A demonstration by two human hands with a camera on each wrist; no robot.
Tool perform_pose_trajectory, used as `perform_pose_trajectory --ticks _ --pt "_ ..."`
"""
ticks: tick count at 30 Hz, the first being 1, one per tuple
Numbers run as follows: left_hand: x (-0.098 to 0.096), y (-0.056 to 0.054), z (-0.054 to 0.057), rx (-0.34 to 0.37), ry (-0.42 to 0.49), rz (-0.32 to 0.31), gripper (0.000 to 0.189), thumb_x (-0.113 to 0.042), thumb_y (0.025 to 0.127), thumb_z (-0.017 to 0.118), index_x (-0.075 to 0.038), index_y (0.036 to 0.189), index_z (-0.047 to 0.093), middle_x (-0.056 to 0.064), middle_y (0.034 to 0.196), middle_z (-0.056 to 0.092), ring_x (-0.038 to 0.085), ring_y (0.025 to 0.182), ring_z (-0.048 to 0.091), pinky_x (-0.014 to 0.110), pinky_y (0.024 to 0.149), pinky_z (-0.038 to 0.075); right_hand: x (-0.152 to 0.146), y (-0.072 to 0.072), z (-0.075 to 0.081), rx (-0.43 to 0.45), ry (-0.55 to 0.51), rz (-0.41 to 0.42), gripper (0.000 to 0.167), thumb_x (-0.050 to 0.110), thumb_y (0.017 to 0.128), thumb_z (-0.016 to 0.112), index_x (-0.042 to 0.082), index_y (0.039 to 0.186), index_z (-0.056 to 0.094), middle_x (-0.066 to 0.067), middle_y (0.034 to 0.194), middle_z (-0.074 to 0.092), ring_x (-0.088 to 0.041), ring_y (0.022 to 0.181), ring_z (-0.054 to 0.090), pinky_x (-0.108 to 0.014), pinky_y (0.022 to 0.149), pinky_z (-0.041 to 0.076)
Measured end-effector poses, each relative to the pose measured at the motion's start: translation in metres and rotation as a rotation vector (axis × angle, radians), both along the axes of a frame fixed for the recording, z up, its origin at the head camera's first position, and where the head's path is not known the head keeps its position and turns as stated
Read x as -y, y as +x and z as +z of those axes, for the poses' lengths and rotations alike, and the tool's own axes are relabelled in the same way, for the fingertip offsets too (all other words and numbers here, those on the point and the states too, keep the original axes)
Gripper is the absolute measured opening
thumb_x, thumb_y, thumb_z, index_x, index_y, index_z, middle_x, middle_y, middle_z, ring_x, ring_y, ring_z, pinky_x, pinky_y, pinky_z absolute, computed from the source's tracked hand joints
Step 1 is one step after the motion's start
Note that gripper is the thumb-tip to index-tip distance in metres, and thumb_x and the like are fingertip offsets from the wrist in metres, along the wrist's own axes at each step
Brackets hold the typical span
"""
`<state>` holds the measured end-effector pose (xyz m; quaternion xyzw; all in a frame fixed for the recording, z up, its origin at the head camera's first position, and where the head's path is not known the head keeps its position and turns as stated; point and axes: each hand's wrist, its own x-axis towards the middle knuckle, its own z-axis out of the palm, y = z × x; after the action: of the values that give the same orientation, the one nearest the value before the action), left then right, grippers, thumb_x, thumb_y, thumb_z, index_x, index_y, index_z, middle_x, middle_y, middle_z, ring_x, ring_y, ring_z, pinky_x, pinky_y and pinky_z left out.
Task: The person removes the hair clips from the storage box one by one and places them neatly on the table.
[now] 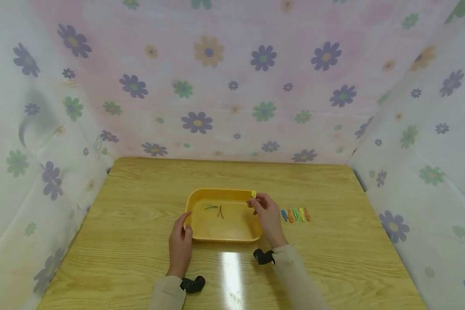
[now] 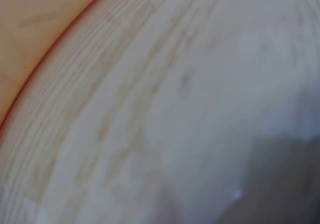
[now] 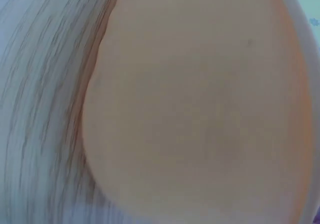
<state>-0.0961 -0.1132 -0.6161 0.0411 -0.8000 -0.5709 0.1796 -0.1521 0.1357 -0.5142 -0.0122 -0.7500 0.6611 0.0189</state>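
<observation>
A shallow yellow tray lies on the wooden table in the head view. At its left side my left hand holds the rim, with thumb and fingertips over the edge. My right hand is over the tray's right end and pinches a small yellow hair clip between thumb and fingers. The clip shows against the tray's back right corner; whether it touches the rim I cannot tell. Inside the tray lie a thin greenish strip and a thin dark forked piece, too small to name surely.
Right of the tray, several snap hair clips in blue, orange, green and yellow lie side by side on the table. Flowered cloth encloses the back and both sides. Both wrist views are blurred and close up.
</observation>
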Motion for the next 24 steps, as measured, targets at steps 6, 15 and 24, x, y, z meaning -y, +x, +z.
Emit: perform_pose_trajectory --ticks 6,15,24 --pt "0.0 0.0 0.002 0.016 -0.005 0.013 0.033 -0.023 0.094 0.041 -0.029 0.125 0.049 -0.014 0.13 0.042 0.006 0.12 0.037 0.034 0.092 0.036 -0.017 -0.004 -0.009 0.052 -0.018 -0.025 0.028 0.018 0.089 0.054 -0.002 0.109 0.054 -0.011 0.094 0.063 -0.022 0.084 0.057 -0.029 0.067 0.046" --pt "0.0 0.002 0.004 0.024 -0.015 0.021 0.034 -0.017 0.093 0.042 -0.025 0.125 0.05 -0.012 0.129 0.043 0.007 0.12 0.037 0.034 0.092 0.036 -0.046 -0.009 -0.032 0.049 -0.022 -0.119 0.03 0.026 0.087 0.057 0.006 0.109 0.054 -0.01 0.096 0.064 -0.018 0.082 0.06 -0.034 0.068 0.047" --pt "0.0 0.002 0.003 0.025 -0.021 0.012 0.034 -0.021 0.094 0.041 -0.026 0.126 0.049 -0.011 0.13 0.042 0.008 0.117 0.04 0.032 0.088 0.038 -0.073 -0.009 -0.039 0.075 0.0 -0.17 0.036 0.032 0.085 0.059 0.007 0.11 0.055 -0.011 0.096 0.064 -0.032 0.089 0.058 -0.037 0.068 0.048"
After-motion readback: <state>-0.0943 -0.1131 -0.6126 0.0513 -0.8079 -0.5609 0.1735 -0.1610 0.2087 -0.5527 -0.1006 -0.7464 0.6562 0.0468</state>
